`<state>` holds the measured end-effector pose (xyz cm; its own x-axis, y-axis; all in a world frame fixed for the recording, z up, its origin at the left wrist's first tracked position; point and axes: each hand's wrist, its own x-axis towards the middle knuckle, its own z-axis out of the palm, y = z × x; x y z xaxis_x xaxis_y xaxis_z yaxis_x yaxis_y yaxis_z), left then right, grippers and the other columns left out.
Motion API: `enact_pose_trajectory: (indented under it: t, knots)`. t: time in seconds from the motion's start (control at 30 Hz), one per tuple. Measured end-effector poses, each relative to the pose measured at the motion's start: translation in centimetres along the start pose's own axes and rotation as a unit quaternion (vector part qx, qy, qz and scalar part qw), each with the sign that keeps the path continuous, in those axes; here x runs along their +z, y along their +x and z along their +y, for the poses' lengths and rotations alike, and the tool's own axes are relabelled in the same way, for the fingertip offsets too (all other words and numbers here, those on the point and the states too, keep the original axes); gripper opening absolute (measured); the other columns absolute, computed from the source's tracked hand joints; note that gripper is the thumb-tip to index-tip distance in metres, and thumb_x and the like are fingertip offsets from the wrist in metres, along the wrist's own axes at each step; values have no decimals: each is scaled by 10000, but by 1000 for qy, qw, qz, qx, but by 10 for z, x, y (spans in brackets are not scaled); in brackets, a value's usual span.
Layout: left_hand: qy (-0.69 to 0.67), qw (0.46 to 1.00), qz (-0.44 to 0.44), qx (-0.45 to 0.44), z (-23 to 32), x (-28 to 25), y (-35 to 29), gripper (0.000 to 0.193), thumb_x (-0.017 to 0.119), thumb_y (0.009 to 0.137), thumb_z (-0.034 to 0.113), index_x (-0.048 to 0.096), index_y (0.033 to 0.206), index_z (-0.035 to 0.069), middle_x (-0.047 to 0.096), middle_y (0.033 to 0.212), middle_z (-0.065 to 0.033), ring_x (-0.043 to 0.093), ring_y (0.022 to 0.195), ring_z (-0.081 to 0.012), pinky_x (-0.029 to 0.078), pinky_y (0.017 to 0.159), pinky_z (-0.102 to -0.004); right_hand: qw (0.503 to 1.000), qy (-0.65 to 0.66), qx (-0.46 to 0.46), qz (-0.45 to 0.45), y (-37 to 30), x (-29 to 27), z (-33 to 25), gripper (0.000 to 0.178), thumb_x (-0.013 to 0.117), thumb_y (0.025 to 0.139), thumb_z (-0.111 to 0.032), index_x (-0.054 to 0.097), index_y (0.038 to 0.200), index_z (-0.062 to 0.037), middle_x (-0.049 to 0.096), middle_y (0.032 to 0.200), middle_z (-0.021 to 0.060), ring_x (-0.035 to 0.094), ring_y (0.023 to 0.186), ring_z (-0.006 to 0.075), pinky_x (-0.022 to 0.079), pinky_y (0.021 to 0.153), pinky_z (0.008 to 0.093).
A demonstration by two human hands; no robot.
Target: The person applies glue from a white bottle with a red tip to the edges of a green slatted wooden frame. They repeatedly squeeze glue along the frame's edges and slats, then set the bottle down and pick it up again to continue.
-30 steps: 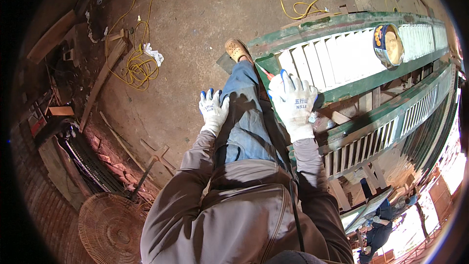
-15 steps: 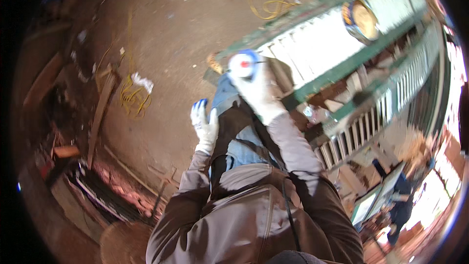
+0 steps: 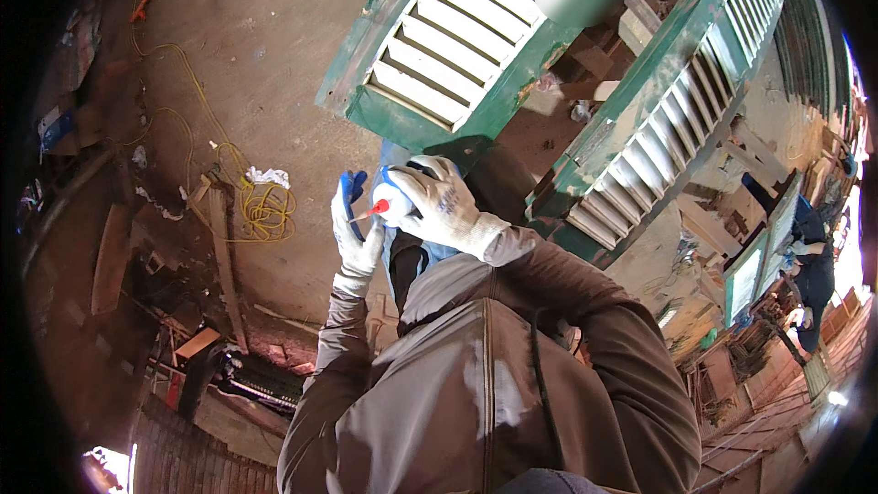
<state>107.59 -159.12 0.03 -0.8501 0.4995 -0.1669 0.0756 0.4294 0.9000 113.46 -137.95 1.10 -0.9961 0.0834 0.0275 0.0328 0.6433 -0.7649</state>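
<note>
My right hand (image 3: 448, 206), in a white glove with blue fingertips, is wrapped round a white bottle (image 3: 395, 204) with a red pointed nozzle. The bottle is tilted, its nozzle toward my left hand (image 3: 355, 233), which wears a matching glove. Fingers and thumb of the left hand are apart on either side of the nozzle tip. Whether they touch it I cannot tell. Just beyond both hands is the near end of a green-framed shutter (image 3: 402, 123) with white slats. My legs are partly hidden under the hands.
A second green louvred shutter (image 3: 631, 142) stands to the right, with wood offcuts between the two. Yellow cord (image 3: 265, 210) lies coiled on the floor at left, near a wooden plank (image 3: 224, 265). Another person (image 3: 812, 261) is at the far right beside a green-framed panel (image 3: 750, 279).
My right hand has brought the bottle from the shutter's end back toward my body and tilted it leftward. My left hand has moved slightly left, now close to the nozzle. The view has turned.
</note>
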Motion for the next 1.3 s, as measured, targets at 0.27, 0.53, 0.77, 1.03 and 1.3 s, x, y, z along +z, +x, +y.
enact_pose_trajectory:
  t: [0.27, 0.53, 0.77, 1.03, 1.3]
  knots:
    - [-23, 995, -54, -82, 29, 23, -7, 984, 900, 733, 318, 414, 1534, 15, 539, 1464, -214, 582, 1315, -345, 483, 1097, -463, 996, 66, 20, -60, -6, -10, -13, 771, 866, 720, -329, 572, 1394, -96, 644, 1308, 107, 631, 1150, 321, 493, 1000, 488]
    - [-106, 975, 110, -159, 11, 16, 4, 792, 894, 796, 36, 482, 1470, -16, 640, 1348, -140, 652, 1197, -228, 547, 1047, -368, 951, -268, 126, 90, 82, -160, 103, 726, 790, 836, -435, 556, 1423, -76, 570, 1414, 175, 582, 1109, 369, 492, 951, 507]
    - [-184, 922, 304, -156, -34, -10, 5, 646, 824, 859, -17, 536, 1435, 38, 642, 1236, -53, 633, 1100, -153, 549, 979, -329, 823, -500, 242, -121, 166, -238, 211, 525, 606, 980, -432, 589, 1441, -179, 595, 1439, 129, 602, 1186, 332, 513, 948, 500]
    - [-192, 901, 336, -196, -32, -11, -5, 595, 820, 869, -24, 549, 1392, 56, 651, 1183, -46, 643, 1048, -147, 560, 941, -315, 858, -490, 120, 101, 188, -236, 240, 404, 688, 913, -392, 680, 1248, -167, 645, 1277, 83, 594, 1211, 292, 495, 958, 497]
    - [-192, 892, 366, -186, -29, -8, -3, 586, 853, 848, -16, 567, 1356, 43, 650, 1166, -37, 638, 1033, -139, 565, 911, -297, 854, -511, 88, -47, 225, -257, 231, 227, 561, 957, -251, 749, 1065, -183, 747, 1125, 88, 668, 1151, 274, 467, 967, 529]
